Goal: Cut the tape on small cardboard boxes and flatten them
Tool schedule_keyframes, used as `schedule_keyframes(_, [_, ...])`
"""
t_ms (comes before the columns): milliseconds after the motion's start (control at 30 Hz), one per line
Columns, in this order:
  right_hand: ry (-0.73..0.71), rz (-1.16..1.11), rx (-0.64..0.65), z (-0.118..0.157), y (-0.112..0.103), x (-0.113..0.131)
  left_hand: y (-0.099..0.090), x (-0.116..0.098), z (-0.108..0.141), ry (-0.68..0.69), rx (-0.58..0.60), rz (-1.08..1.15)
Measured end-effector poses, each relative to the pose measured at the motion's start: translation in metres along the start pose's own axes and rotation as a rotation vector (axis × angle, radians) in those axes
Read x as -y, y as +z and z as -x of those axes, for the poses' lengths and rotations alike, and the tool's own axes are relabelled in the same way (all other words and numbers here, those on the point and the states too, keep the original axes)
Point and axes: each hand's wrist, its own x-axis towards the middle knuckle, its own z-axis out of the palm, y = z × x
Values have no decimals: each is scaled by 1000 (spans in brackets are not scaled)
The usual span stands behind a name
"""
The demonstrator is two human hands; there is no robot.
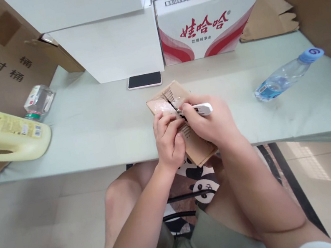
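A small brown cardboard piece [199, 146] with clear tape and dark print lies slantwise at the table's front edge, its near corner jutting over it. Across its left side rests my left hand [168, 140], fingers bent and pressed on the cardboard. My right hand [210, 118] is closed round a white cutter [203, 109], whose tip points left at a dark line across the cardboard. The fingertips of both hands are close together there, and the exact contact of the tip is hidden.
A phone [144, 80] lies behind the cardboard, before white boxes [108, 49] and a red-and-white carton [206, 24]. Bottles stand or lie at both sides: a yellow jug [3, 121], a small clear bottle [39, 100], a water bottle [287, 76]. Large brown cartons flank the table [106, 129].
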Motion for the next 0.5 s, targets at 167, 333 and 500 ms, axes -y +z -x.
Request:
schedule_keyframes(167, [-39,-119,-132,1,2,-4,0,0,2,-13,1,16])
schedule_keyframes(333, [-34,-268,-268,7,3,-8,-2,0,2,-22,7,21])
schedule_keyframes(500, [-76,-389,-507,11,-12,-6,-4,2,1,-22,20,-26])
